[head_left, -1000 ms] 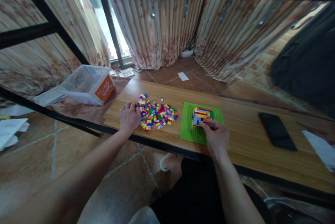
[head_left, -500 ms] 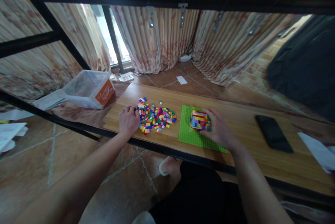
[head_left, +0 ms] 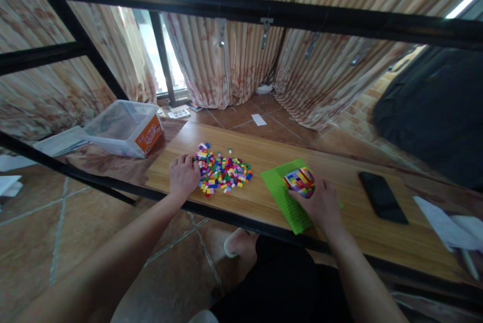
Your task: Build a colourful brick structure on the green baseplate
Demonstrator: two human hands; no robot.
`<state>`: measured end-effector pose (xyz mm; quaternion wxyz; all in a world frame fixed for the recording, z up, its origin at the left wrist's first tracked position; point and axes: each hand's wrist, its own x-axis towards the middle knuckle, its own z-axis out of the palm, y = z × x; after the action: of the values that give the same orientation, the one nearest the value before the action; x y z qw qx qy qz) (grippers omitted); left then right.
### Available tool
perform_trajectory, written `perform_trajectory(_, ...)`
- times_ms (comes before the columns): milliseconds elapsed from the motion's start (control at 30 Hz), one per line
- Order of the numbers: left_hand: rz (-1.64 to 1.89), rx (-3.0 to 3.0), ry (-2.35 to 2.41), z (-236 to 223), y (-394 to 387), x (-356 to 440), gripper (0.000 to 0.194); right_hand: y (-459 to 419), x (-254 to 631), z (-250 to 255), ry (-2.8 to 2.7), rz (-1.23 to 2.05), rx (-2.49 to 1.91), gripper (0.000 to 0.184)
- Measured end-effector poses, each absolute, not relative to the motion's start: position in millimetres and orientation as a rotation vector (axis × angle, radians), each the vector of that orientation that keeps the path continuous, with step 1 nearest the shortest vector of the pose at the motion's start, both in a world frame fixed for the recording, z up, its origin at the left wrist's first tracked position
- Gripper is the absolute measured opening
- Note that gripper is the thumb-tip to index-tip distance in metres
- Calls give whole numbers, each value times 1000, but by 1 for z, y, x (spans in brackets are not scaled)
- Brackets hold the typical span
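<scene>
My right hand grips a small block-built model of many colours, thumb on the near side and fingers round the far side, partly hiding it. Beneath the model is a green studded baseplate, turned at an angle on the wooden tabletop, its near corner by the front edge. My left hand rests palm down at the left side of a loose pile of small coloured toy bricks. Its fingers lie apart, with the tips against the pile; I see nothing held there.
A black phone lies on the wooden tabletop at the right, with papers beyond it. A clear plastic bin with an orange label stands off the left end. A black metal bar runs across above.
My right hand has turned the model and baseplate clockwise, so the plate now sits diagonally. My left hand has stayed by the brick pile. The view has shifted slightly.
</scene>
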<state>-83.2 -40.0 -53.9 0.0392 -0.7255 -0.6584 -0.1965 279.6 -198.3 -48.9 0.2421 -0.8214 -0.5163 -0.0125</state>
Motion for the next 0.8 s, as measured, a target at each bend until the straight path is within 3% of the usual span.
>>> perform_trajectory(200,-636,-2237,-2058,-53,-41,-83,37,-213,252,-55,-1288,22,-2311,108)
perform_trajectory(633,-696,-2245,-2068,-56,-43,-82,36,-201,206,-41,-1150,54,-2482,115)
perform_trajectory(700,-696,-2239,-2066,-56,-44,-82,35,-200,199,-37,-1167,-61,-2480,112)
perform_trajectory(800,-687,-2240,-2052,-56,-44,-82,34,-198,186,-29,-1314,-208,-2421,91)
